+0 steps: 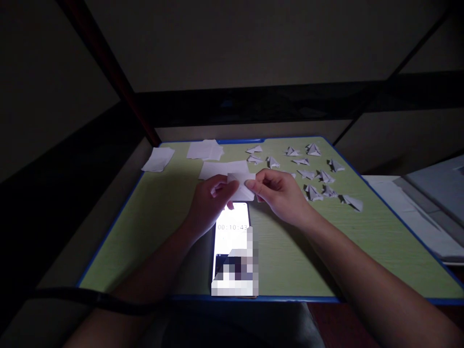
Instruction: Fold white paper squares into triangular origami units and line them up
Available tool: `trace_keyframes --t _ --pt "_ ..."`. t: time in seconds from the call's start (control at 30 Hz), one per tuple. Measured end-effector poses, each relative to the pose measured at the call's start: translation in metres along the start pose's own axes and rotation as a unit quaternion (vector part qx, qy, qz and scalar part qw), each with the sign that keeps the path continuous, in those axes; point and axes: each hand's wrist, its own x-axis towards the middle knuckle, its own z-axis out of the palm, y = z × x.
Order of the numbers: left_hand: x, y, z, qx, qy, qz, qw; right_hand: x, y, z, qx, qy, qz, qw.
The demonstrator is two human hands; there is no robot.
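Observation:
Between both hands, above the middle of the green table, is a small white sheet of paper with crease lines on it. My left hand pinches its left side, thumb on top. On the opposite side, my right hand grips the paper between thumb and fingers, both thumbs lying close together. Just behind the hands lies another white paper sheet, partly covered. Below the held paper, a phone with a bright screen shows a timer; its lower part is pixelated.
Several folded paper pieces are scattered over the right rear of the green table. Paper stacks lie at the back left and back centre. A dark cable crosses the front left. White boards or papers sit beyond the right edge.

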Motion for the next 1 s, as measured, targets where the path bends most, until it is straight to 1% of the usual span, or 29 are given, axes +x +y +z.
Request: trace_keyframes --t 0.13,0.3,0.37,0.57,0.77,0.87,1.0 --pt "0.001 -0.003 0.001 -0.009 0.012 0.001 1.000 -0.001 0.001 0.001 0.008 0.002 0.005 1.000" --pt "0.002 -0.005 0.001 -0.024 0.035 0.001 0.999 -0.002 0.000 0.001 -0.009 -0.041 -0.002 0.999" --pt "0.002 -0.004 0.001 -0.026 0.035 -0.001 0.999 -0.002 0.000 0.000 -0.028 -0.052 -0.008 0.998" --pt "0.001 0.000 0.000 -0.019 0.021 0.004 1.000 -0.001 0.002 0.000 -0.043 -0.051 -0.008 0.998" --pt "0.003 -0.008 -0.002 -0.021 0.040 -0.024 0.999 -0.003 0.002 0.001 -0.053 -0.063 -0.017 0.996" --pt "0.003 -0.012 -0.003 -0.033 0.033 -0.033 0.998 -0.003 0.001 0.002 -0.037 -0.065 -0.021 0.997" --pt "0.002 -0.008 -0.003 -0.026 0.021 -0.026 0.999 -0.003 -0.001 0.002 -0.001 -0.055 -0.016 0.998"
